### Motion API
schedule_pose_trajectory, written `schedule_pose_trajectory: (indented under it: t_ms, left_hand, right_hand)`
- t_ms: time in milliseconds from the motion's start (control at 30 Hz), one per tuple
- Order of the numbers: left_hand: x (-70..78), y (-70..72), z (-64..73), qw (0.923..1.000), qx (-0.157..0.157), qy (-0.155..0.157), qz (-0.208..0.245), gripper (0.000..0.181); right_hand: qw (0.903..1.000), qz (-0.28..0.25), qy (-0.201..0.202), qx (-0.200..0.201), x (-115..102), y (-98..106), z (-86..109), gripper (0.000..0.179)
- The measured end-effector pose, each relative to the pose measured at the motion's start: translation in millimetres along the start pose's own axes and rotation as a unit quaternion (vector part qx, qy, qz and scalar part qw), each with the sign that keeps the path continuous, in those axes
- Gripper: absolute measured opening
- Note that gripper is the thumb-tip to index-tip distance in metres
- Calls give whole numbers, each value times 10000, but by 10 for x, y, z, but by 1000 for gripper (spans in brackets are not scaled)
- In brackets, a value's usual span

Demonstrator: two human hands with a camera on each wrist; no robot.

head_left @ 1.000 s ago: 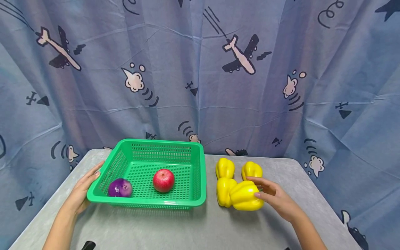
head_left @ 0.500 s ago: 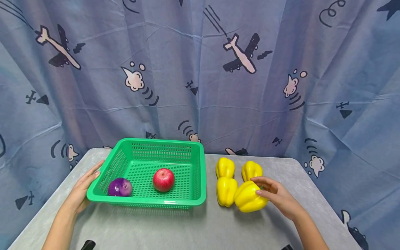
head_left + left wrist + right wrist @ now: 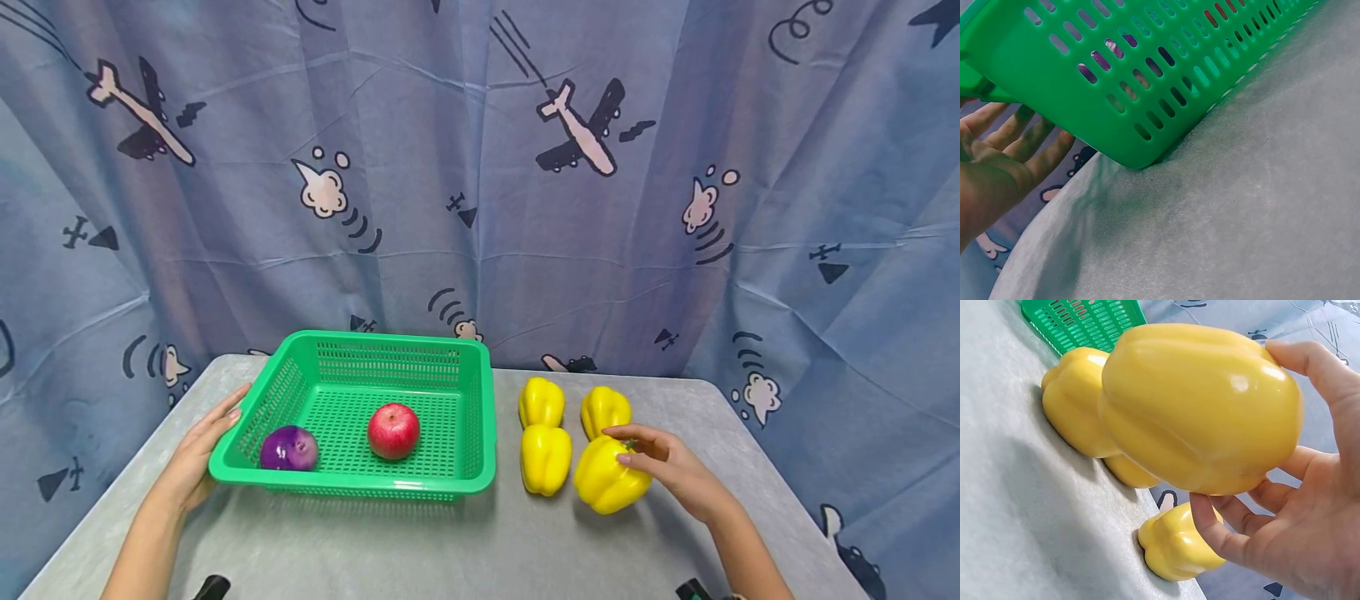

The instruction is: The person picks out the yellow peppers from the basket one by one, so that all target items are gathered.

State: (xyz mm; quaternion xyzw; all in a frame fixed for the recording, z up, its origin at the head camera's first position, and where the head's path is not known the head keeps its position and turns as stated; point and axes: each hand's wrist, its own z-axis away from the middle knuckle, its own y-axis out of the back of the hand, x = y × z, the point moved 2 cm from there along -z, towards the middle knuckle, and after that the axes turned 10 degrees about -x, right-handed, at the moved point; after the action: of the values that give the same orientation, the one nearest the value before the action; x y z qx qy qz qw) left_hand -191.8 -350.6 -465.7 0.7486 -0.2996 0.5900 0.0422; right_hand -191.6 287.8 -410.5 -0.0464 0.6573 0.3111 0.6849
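Note:
My right hand pinches a yellow bell pepper between thumb and fingers at its stem end. Seen from the right wrist, this pepper is tilted on its side and appears raised off the table. Three more yellow bell peppers are near it: one close by on the left, one at the back left and one behind the fingers. On the other side, my left hand rests against the left side of a green plastic basket; its extended fingers touch below the rim.
Inside the basket lie a purple round fruit or vegetable at the front left and a red apple near the middle. A grey table carries everything. Behind it hangs a blue curtain printed with planes.
My right hand has carried the pepper a little right and nearer to me. A gap now shows between it and the pepper on its left. My left hand and the basket stay put.

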Motion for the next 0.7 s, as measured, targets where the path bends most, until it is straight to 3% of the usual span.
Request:
schedule_pose_trajectory:
  t_ms: [300,700]
  left_hand:
    - [8,-16,0,10000,-70,-31,49,54]
    - [9,-13,2,9999,99,62,-52,54]
  right_hand:
    - [10000,45,55,15,33,49,-21,49]
    - [9997,77,6,235,42,55,-9,47]
